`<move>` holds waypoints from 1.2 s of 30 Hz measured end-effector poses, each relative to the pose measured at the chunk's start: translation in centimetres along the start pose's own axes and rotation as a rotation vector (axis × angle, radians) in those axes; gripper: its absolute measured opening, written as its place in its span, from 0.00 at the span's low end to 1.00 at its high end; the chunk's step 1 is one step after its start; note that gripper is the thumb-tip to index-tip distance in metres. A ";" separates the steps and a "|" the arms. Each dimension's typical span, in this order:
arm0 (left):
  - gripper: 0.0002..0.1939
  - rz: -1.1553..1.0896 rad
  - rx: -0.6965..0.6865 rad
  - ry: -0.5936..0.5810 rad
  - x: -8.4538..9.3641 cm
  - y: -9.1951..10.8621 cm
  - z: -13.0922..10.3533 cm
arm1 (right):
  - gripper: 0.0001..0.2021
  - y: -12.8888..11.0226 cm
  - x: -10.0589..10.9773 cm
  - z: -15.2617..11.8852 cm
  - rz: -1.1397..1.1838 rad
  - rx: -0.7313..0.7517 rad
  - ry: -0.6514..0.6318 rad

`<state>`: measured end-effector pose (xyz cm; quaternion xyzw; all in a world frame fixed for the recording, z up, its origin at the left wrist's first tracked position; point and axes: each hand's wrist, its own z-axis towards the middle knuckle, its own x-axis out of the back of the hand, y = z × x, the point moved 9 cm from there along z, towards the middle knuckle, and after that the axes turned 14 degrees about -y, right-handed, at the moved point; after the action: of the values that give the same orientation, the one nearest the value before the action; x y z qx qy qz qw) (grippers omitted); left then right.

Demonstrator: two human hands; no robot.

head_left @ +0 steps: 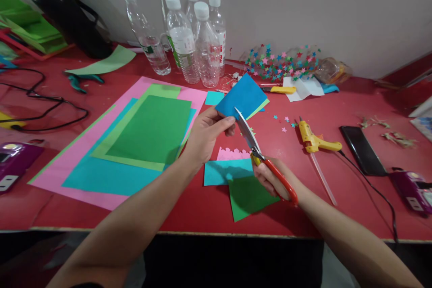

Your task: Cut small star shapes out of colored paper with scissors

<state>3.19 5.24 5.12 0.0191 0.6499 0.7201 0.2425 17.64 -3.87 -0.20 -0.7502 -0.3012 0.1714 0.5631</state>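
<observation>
My left hand (211, 132) pinches a blue sheet of paper (245, 94) by its lower left corner, above the table. A light green edge of paper shows beneath its right side. In my right hand (272, 175) is a pair of scissors (249, 134) with red handles, blades pointing up and left. One blade lies across the front of the blue paper near its lower edge; whether it is cutting I cannot tell. Below my hands lie a turquoise sheet (216, 173), a dark green sheet (251, 198) and a pink strip with a scalloped edge (232, 154).
Stacked coloured sheets (148, 128) lie to the left. Several plastic bottles (205, 45) stand at the wall, beside a pile of small stars (280, 63). To the right are a yellow glue gun (312, 137), a black phone (362, 150) and a purple power strip (413, 191).
</observation>
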 end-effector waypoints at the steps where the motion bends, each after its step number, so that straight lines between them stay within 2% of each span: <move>1: 0.05 0.002 0.002 -0.001 0.0 0.0 0.0 | 0.24 0.0 0.0 0.0 0.003 -0.012 0.010; 9: 0.05 -0.056 0.014 -0.004 0.1 -0.4 0.1 | 0.19 -0.2 0.3 -0.1 -0.025 -0.103 0.080; 20: 0.04 -0.045 0.011 -0.022 0.0 0.0 0.2 | 0.20 -0.2 0.8 -0.1 -0.091 -0.039 0.078; 26: 0.03 -0.030 0.005 -0.079 -0.3 0.1 0.2 | 0.23 0.0 1.1 0.0 -0.098 -0.011 0.053; 36: 0.06 0.002 0.032 -0.056 -0.1 0.2 0.3 | 0.18 -0.8 1.5 -0.3 -0.144 -0.048 0.103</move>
<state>3.34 5.48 5.39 0.0439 0.6542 0.7090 0.2595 18.76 -2.92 0.77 -0.7476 -0.3292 0.0843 0.5705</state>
